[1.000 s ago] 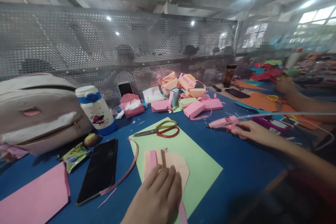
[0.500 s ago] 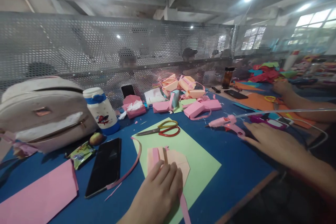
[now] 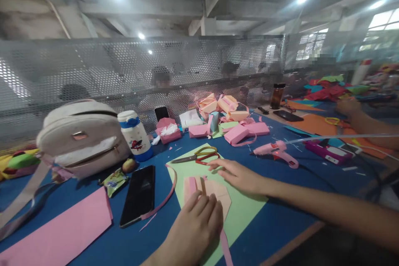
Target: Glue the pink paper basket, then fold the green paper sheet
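At six o'clock, the left hand [image 3: 202,221] hides part of a peach paper shape [image 3: 223,200]; at eight, a pink sheet [image 3: 70,226] is cropped.

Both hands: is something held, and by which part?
The left hand holds the peach paper down from above, at its near part; the right hand, near the scissors, holds nothing.

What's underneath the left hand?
The left hand lies over a peach paper piece, which rests on a light green sheet. A pink strip sticks out beside the hand; whether it continues underneath, and the covered part of the peach piece, cannot be seen.
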The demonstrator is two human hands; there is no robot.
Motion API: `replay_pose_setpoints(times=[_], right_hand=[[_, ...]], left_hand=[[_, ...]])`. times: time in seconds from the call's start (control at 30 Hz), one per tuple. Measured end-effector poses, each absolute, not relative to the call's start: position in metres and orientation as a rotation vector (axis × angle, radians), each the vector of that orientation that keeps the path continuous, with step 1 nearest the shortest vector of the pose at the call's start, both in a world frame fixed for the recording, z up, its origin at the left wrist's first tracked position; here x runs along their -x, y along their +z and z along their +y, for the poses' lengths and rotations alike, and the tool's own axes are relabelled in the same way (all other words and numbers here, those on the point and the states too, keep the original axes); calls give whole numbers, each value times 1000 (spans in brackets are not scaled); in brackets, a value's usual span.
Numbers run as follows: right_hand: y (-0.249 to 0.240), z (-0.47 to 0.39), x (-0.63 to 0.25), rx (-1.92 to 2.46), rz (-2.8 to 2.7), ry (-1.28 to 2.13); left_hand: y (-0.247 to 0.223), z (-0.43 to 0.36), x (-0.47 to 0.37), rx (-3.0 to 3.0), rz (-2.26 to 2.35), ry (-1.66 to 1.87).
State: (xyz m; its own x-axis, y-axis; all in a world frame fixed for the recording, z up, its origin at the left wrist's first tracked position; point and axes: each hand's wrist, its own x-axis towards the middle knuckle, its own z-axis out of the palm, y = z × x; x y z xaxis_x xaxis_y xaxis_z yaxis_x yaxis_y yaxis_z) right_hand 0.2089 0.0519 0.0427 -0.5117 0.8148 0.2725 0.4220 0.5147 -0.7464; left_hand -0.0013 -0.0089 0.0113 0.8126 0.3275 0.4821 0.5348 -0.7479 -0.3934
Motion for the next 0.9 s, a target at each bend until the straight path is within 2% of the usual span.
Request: replay_pose_setpoints(times=[0.27,0.67,0.9], right_hand=[[15,81,-176,899,-2053,875],[12,81,-182,862,-2075,958],[12,79,-181,865,-2142,825]], left_hand=[[8,-6,5,2440,-593,-560],[10,-7,5,2474,-618,-478],[16,-8,5,2494,-614,-430]])
